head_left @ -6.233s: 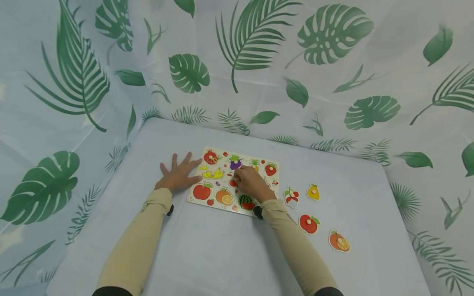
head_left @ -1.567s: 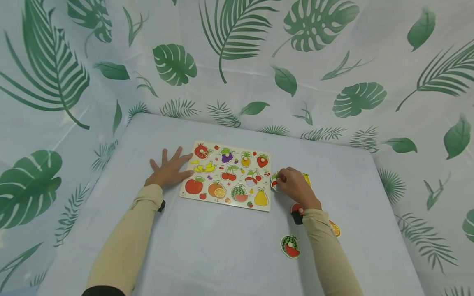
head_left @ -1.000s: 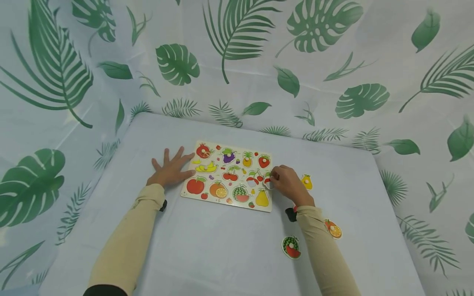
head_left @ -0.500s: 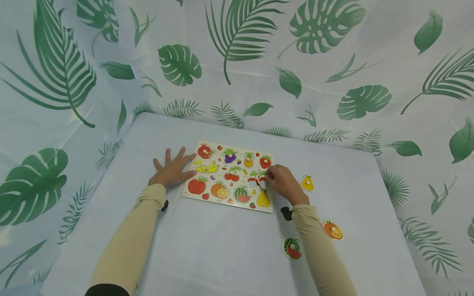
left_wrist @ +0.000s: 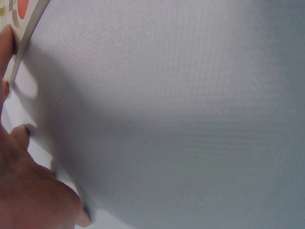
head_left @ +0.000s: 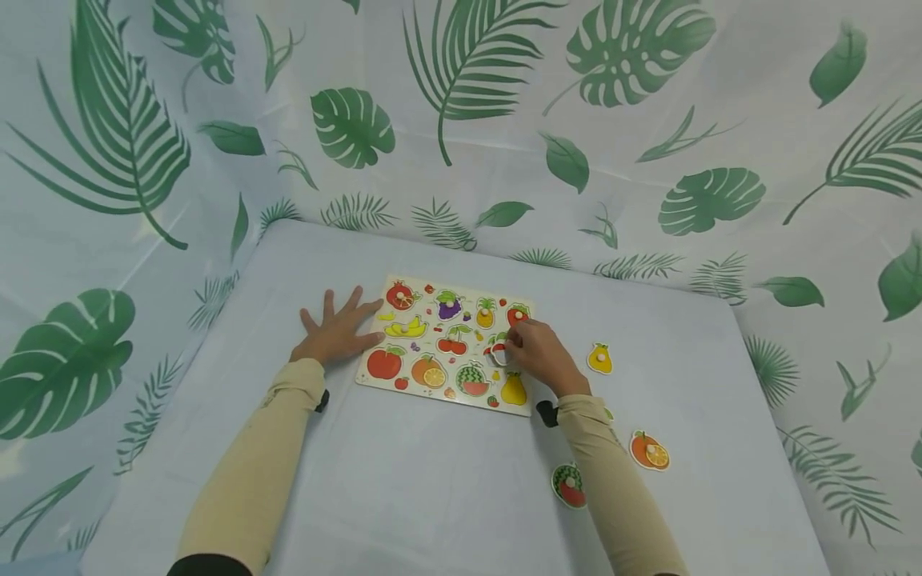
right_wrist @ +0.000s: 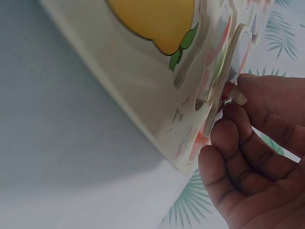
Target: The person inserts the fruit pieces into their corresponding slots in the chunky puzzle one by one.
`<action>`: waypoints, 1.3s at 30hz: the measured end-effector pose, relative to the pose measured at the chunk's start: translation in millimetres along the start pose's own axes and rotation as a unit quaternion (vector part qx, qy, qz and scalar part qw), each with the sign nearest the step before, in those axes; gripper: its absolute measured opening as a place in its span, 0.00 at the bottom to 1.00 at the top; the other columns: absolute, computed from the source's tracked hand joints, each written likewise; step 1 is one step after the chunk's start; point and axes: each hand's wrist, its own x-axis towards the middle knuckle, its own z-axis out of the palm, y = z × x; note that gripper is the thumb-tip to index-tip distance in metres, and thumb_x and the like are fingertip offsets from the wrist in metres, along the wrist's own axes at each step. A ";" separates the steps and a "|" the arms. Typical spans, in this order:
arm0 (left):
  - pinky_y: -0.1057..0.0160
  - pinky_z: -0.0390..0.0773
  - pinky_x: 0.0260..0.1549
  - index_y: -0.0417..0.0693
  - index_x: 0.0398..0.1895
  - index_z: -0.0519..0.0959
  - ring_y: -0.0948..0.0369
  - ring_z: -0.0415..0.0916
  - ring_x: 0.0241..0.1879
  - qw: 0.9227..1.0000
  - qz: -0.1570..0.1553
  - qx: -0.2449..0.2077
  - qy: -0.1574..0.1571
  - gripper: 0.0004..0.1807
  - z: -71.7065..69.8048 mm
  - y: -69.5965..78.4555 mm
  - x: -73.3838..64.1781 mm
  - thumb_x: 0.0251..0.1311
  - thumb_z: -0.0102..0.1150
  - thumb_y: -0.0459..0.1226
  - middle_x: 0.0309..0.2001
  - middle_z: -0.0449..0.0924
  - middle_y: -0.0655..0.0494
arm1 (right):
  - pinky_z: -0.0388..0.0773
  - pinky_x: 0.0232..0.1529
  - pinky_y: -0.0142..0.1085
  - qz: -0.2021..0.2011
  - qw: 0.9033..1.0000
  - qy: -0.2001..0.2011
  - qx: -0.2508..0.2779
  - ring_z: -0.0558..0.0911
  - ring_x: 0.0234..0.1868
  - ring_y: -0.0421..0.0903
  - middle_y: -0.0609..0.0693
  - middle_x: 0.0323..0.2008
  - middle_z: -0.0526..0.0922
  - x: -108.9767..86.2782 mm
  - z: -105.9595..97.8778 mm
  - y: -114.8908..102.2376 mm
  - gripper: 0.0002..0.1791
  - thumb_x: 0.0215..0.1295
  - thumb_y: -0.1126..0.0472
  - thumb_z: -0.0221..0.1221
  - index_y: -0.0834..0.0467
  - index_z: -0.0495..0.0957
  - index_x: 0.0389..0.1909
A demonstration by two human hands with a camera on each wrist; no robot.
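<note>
My left hand (head_left: 334, 332) lies on the table with fingers spread, thumb and index fingertip at the left edge of a wooden fruit puzzle board (head_left: 519, 408). In the left wrist view, that hand (left_wrist: 33, 195) shows beside the board's corner (left_wrist: 28, 24). Over the board's right side, my right hand (head_left: 543, 356) pinches a red-and-white cherry puzzle piece (head_left: 499, 355). The right wrist view shows thumb and fingers on the small knob (right_wrist: 238, 96); the piece stands tilted against the cherry recess, which it partly hides. Whether it is seated cannot be told.
Right of the board lie a pear piece (head_left: 599, 358), an orange piece (head_left: 650, 451) and a watermelon piece (head_left: 569, 484). Another piece is mostly hidden under my right forearm. Grape (head_left: 448, 305) and pineapple (head_left: 486, 314) pieces sit in the board. A leaf-printed sheet stands behind.
My right hand has picked up the cherry piece from the table and carried it left onto the board. The watermelon piece, earlier seen on the board, lies on the table. The left hand stays put.
</note>
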 end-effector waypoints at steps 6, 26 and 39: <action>0.21 0.15 0.66 0.63 0.89 0.52 0.34 0.10 0.80 1.000 -0.001 0.001 0.003 0.44 -0.1 0.3 0.1 0.76 0.54 0.60 0.88 0.28 0.48 | 0.81 0.41 0.43 0.000 1.000 -0.008 0.007 0.78 0.36 0.51 0.54 0.36 0.83 4.1 2.8 -4.6 0.04 0.73 0.67 0.67 0.65 0.84 0.43; 0.21 0.15 0.66 0.62 0.89 0.52 0.34 0.10 0.80 1.000 0.001 -0.006 0.000 0.44 -0.4 -0.8 0.0 0.76 0.54 0.60 0.88 0.28 0.47 | 0.82 0.43 0.42 0.005 1.000 -0.011 0.003 0.79 0.37 0.50 0.54 0.37 0.84 7.8 12.9 -7.4 0.06 0.74 0.66 0.66 0.66 0.85 0.45; 0.21 0.14 0.65 0.63 0.89 0.52 0.35 0.09 0.80 1.000 -0.003 -0.012 -0.006 0.45 0.5 -2.6 4.1 0.75 0.55 0.61 0.88 0.28 0.48 | 0.82 0.42 0.42 0.009 1.000 -0.016 0.001 0.78 0.37 0.51 0.54 0.36 0.83 6.4 14.7 -6.5 0.06 0.74 0.66 0.66 0.66 0.85 0.44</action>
